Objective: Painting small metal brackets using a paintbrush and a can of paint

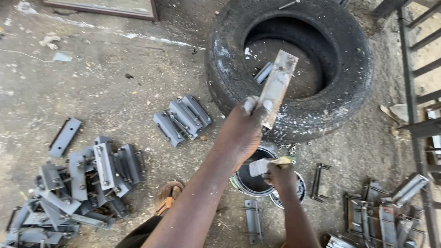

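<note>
My left hand (pixel 244 128) grips a flat grey metal bracket (pixel 277 86) by its lower end and holds it up in front of the tyre. My right hand (pixel 280 174) holds a paintbrush (pixel 266 165) with grey bristles over an open paint can (pixel 252 178) on the ground. The brush head points left, just below the left hand. The can's lid (pixel 298 187) lies beside it to the right.
A large worn tyre (pixel 291 57) lies ahead with a metal piece inside. Grey painted brackets are heaped at left (pixel 81 187), in a small group (pixel 182 119) and at right (pixel 382 226). A metal gate frame (pixel 425 116) runs along the right. A sandalled foot (pixel 167 195) is below.
</note>
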